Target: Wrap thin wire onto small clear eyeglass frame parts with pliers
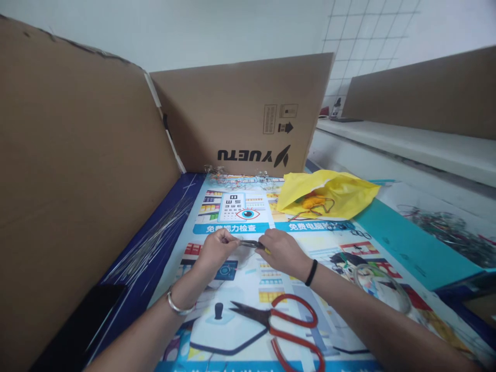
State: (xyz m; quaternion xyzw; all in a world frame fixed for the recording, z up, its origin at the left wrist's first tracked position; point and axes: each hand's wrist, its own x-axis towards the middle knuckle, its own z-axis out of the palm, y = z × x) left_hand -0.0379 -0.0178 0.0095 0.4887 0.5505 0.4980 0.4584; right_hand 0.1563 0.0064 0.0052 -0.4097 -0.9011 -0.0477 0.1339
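Observation:
Over the middle of the printed sheet [232,268], my right hand [283,251] is closed round small pliers [250,243] with a bit of yellow handle showing. The jaws point left, toward my left hand [219,249]. My left fingertips are pinched together at the jaw tips, on something too small to make out. Scissors with red handles [271,315] lie open on the sheet, below and between my forearms. A silver bangle is on my left wrist and a black band on my right.
A yellow bag [349,194] with orange material lies behind my right hand. Thin wires [155,243] lie at left, near a black object [83,325]. Wire pieces [453,235] are heaped at right. Cardboard panels [232,113] stand behind and left. A clear ring [401,294] lies beside my right forearm.

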